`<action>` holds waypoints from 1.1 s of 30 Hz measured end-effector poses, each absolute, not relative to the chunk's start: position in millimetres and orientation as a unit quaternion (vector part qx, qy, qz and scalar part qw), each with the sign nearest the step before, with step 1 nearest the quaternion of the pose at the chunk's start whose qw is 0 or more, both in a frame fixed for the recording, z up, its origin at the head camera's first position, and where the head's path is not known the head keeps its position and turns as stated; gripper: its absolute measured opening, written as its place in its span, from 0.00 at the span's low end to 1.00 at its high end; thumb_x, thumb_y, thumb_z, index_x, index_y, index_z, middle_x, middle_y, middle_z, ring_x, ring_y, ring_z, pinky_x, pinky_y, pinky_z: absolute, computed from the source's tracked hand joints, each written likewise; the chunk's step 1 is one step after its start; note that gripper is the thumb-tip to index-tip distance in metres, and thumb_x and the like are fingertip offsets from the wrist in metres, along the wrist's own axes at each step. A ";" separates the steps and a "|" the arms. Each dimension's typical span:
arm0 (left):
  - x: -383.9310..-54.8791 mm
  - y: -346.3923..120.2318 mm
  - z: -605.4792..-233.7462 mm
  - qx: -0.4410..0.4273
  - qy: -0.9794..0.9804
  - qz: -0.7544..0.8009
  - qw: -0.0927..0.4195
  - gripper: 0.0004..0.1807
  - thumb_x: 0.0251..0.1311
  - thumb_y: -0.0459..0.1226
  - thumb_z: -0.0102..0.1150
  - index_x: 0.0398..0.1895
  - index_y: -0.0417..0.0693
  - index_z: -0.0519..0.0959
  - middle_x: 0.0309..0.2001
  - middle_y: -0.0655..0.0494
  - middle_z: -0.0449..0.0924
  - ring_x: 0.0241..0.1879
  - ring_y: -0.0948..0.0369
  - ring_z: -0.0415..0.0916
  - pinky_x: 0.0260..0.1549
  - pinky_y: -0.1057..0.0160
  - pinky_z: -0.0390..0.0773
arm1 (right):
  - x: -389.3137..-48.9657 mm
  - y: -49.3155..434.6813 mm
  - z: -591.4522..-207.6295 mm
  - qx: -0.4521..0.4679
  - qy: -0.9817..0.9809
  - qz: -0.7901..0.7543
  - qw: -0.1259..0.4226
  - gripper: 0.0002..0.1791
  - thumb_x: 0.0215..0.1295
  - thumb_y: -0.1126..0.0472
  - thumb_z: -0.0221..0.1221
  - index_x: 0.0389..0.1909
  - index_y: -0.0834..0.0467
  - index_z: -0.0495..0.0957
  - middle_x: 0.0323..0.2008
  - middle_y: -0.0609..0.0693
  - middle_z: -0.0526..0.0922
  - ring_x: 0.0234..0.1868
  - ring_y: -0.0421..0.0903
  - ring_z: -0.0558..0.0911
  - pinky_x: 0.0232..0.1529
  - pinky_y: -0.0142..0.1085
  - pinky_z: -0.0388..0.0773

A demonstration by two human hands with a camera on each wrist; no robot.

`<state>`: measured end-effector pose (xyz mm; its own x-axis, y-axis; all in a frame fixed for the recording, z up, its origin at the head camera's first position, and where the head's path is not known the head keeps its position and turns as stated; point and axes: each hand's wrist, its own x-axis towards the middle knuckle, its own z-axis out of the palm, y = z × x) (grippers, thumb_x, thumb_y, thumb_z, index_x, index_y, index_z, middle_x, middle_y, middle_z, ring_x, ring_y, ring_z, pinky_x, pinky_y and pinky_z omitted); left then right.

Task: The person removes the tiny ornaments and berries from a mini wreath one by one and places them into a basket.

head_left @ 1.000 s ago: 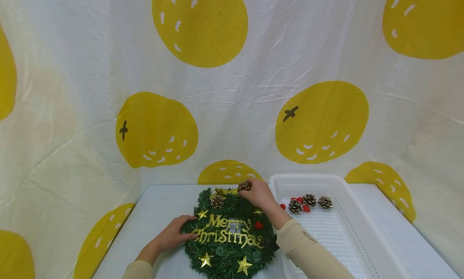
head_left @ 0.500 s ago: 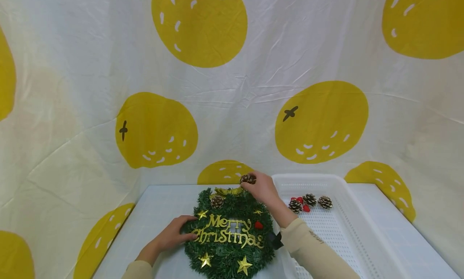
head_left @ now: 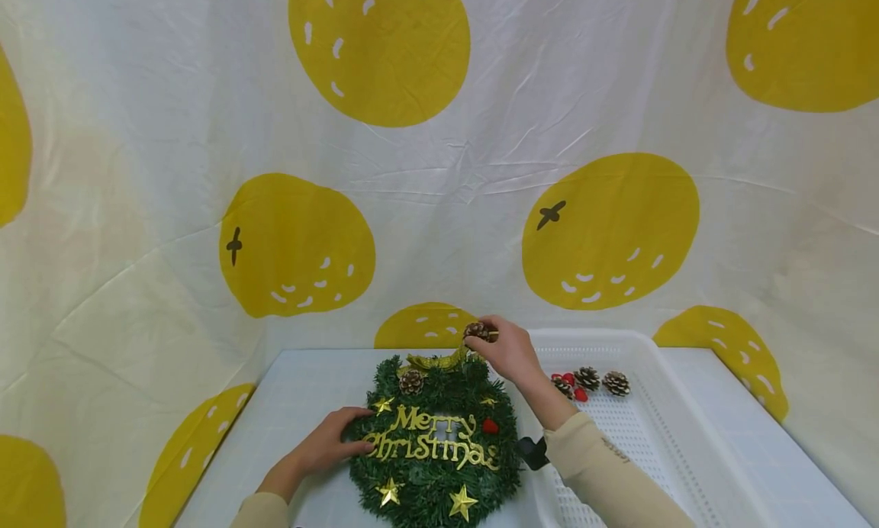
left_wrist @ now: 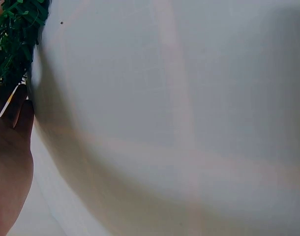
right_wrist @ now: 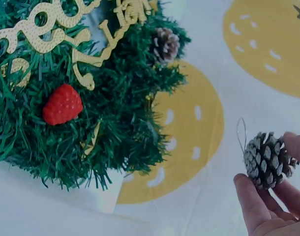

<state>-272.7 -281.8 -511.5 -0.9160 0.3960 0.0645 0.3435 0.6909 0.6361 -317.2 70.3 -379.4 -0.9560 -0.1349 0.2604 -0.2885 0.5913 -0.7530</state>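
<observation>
A green Christmas wreath (head_left: 439, 394) with gold "Merry Christmas" lettering (head_left: 433, 436) lies on the table, its top rim raised toward the back. My left hand (head_left: 330, 440) rests on its left rim, thumb and fingers extended and spread. Above the wreath's upper right, my right hand (head_left: 510, 352) pinches a pine cone (right_wrist: 269, 160) between thumb and fingers; a thin wire loop sticks up from the cone. Another pine cone (head_left: 411, 382) sits at the wreath's upper left. On its right side is a red berry-like ornament (head_left: 490, 426). Gold stars (head_left: 463, 503) dot the greenery.
To the right of the wreath stands a white perforated plastic basket (head_left: 693, 429), holding several pine cones (head_left: 616, 383) and red ornaments (head_left: 581, 395). A white cloth (head_left: 439, 230) printed with yellow fruit hangs behind the table (head_left: 309, 368).
My right hand has lifted up and right from the wreath's top rim with the pine cone, pulling clear of the greenery. The left hand and the wreath have stayed in place.
</observation>
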 end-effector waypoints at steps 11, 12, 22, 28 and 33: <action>-273.7 -282.4 -512.2 0.217 0.920 0.326 0.024 0.32 0.61 0.51 0.64 0.63 0.42 0.72 0.61 0.39 0.71 0.62 0.37 0.65 0.58 0.34 0.64 | -320.2 87.2 -376.7 0.103 -0.884 0.449 0.079 0.29 0.64 0.50 0.64 0.62 0.59 0.74 0.57 0.58 0.79 0.53 0.55 0.81 0.47 0.50 0.80; -274.2 -282.7 -513.1 0.218 0.920 0.326 0.022 0.32 0.61 0.51 0.64 0.63 0.42 0.72 0.61 0.39 0.72 0.62 0.37 0.65 0.58 0.34 0.65 | -320.0 88.8 -376.2 0.102 -0.884 0.449 0.079 0.29 0.64 0.50 0.64 0.62 0.59 0.74 0.57 0.58 0.78 0.52 0.55 0.81 0.47 0.50 0.80; -276.9 -283.2 -514.7 0.204 0.918 0.336 0.043 0.35 0.60 0.53 0.64 0.65 0.42 0.71 0.63 0.39 0.69 0.65 0.37 0.62 0.61 0.33 0.60 | -323.1 107.6 -375.7 0.099 -0.886 0.442 0.093 0.32 0.64 0.50 0.64 0.64 0.61 0.71 0.57 0.60 0.78 0.54 0.57 0.79 0.50 0.53 0.78; -276.8 -284.1 -515.3 0.202 0.918 0.337 0.047 0.35 0.60 0.53 0.64 0.65 0.43 0.71 0.64 0.39 0.68 0.65 0.37 0.61 0.61 0.33 0.60 | -325.7 120.1 -379.2 0.091 -0.886 0.445 0.090 0.32 0.64 0.49 0.64 0.64 0.62 0.71 0.60 0.61 0.76 0.56 0.58 0.79 0.51 0.53 0.79; -277.5 -284.9 -515.7 0.203 0.918 0.338 0.048 0.35 0.60 0.54 0.64 0.65 0.44 0.71 0.64 0.39 0.68 0.65 0.37 0.61 0.61 0.33 0.60 | -329.6 133.7 -380.8 0.088 -0.890 0.438 0.089 0.32 0.65 0.48 0.64 0.64 0.62 0.71 0.59 0.62 0.77 0.57 0.59 0.78 0.53 0.54 0.77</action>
<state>-277.5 -284.9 -515.7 -0.9133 0.4043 0.0490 0.3396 0.6897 0.6395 -329.6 133.7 -380.8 -0.9686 -0.0797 0.2354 -0.2351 0.6010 -0.7639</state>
